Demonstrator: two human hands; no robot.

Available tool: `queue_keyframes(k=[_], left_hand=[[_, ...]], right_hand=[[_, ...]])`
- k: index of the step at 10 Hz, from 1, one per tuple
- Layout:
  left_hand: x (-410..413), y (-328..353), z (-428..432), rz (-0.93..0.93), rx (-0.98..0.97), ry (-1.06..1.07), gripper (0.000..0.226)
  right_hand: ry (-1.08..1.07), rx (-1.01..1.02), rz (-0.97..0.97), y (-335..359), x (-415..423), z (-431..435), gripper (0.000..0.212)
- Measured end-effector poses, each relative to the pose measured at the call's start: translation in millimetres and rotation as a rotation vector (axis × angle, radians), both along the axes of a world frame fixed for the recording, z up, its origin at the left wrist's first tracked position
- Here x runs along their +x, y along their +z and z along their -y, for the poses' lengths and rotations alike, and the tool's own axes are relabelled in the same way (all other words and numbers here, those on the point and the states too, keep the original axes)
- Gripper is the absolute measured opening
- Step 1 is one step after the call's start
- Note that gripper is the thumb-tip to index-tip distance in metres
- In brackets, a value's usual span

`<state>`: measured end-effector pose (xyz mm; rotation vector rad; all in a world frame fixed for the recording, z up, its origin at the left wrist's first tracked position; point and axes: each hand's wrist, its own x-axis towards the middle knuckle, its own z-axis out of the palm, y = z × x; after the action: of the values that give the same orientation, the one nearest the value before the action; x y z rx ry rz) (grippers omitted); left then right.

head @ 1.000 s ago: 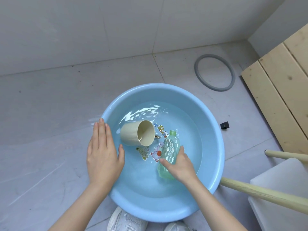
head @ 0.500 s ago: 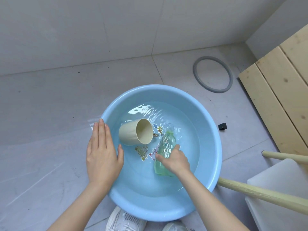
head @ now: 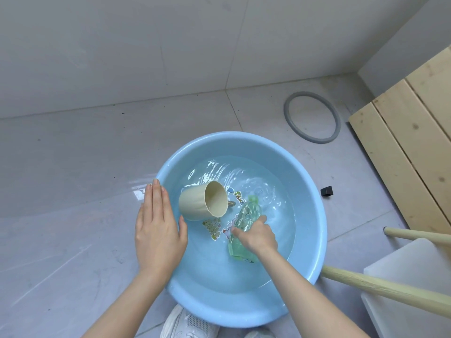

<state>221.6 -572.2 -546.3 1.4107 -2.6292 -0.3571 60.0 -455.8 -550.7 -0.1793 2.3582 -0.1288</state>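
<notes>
— Bottle (head: 247, 213) underwater in the basin (head: 317, 215), right of the cup (head: 195, 203); right hand (head: 258, 237) wraps its body. Filling it, I'd say.
— Left hand (head: 158, 230) flat on the left rim. Next: lift the bottle mouth-up.

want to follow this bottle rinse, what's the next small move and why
Probably press the bottle deeper so water runs in: the right hand grips it slanted in the basin, neck near the rippling surface, while the left hand lies flat on the rim.
</notes>
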Motion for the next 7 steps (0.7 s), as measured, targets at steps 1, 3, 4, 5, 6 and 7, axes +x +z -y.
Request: queue_keyframes(k=[1, 3, 4, 5, 6, 7], left_hand=[[0.3, -0.1, 0.3, -0.006, 0.001, 0.000, 0.069], [0.4, 0.0, -0.2, -0.018, 0.004, 0.000, 0.068], [0.8, -0.1, 0.2, -0.018, 0.011, 0.002, 0.068], [0.8, -0.3, 0.1, -0.019, 0.015, -0.002, 0.068], [0.8, -0.4, 0.3, -0.022, 0.017, -0.004, 0.068], [0.8, -0.4, 0.4, -0.024, 0.018, -0.002, 0.069]], right_hand=[[-0.003, -0.002, 0.011, 0.9, -0.4, 1.2, 0.100], [-0.014, -0.002, 0.012, 0.5, 0.5, 1.8, 0.099], [-0.008, 0.004, 0.019, 0.5, 0.5, 2.8, 0.100], [-0.007, 0.011, 0.023, 1.1, 0.1, 3.1, 0.100], [-0.001, 0.023, 0.007, 1.3, 0.8, 3.4, 0.099], [0.000, 0.024, 0.001, 1.2, 1.4, 3.7, 0.098]])
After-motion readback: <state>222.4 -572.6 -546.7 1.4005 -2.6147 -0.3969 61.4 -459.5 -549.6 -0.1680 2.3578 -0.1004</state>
